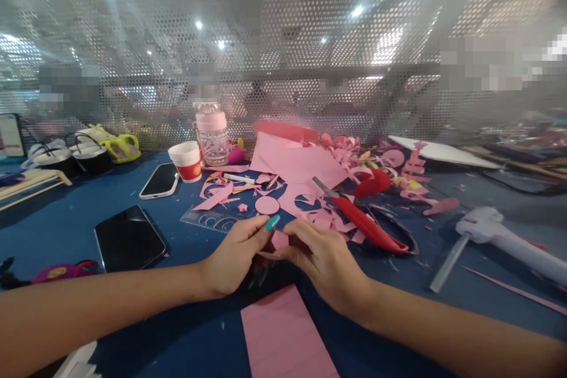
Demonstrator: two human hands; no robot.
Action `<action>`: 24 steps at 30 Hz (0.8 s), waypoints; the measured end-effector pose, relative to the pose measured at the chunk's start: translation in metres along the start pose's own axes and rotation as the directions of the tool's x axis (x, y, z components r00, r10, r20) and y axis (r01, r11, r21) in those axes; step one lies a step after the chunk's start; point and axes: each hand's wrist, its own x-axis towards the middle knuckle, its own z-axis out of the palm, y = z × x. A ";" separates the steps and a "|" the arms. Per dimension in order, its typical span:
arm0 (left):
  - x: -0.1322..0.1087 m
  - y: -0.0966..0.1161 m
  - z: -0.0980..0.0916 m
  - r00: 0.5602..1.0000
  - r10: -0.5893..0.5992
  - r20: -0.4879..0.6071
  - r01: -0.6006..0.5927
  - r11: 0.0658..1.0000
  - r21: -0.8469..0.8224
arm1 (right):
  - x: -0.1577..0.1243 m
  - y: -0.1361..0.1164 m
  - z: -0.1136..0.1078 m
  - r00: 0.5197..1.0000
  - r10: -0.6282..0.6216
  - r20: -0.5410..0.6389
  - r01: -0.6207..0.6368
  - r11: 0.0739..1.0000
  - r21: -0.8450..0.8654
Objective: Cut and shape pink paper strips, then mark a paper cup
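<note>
Small pink paper [280,240], between left grip [234,255] and right grip [330,263], at fingertips

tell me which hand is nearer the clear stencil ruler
Left. The left hand is just by the clear stencil ruler, at its right end; the right hand is farther right.

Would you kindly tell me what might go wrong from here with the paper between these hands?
The small pink paper between the left hand and the right hand might crease if squeezed. The scissors lie near the right hand, so a forward reach could brush the blade.
</note>
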 end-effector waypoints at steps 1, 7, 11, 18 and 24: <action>0.000 0.000 0.000 1.000 -0.002 0.008 0.002 1.000 0.007 | 0.000 0.000 0.000 1.000 0.002 0.002 -0.002 1.000 -0.004; 0.001 -0.001 -0.001 1.000 0.005 0.025 -0.008 0.995 0.096 | 0.000 0.003 0.000 1.000 0.023 0.007 -0.024 0.996 0.083; 0.002 0.000 -0.001 0.998 0.005 0.061 -0.010 0.996 0.088 | -0.001 0.005 0.001 0.999 0.043 0.031 -0.048 0.986 0.157; -0.003 0.002 -0.001 0.993 0.114 -0.038 -0.100 0.958 0.268 | 0.001 0.001 0.000 0.983 0.173 0.060 -0.182 0.949 0.257; -0.003 0.003 0.000 0.991 0.127 -0.037 -0.103 0.918 0.384 | 0.001 -0.011 0.006 0.942 0.334 0.026 -0.312 0.847 0.431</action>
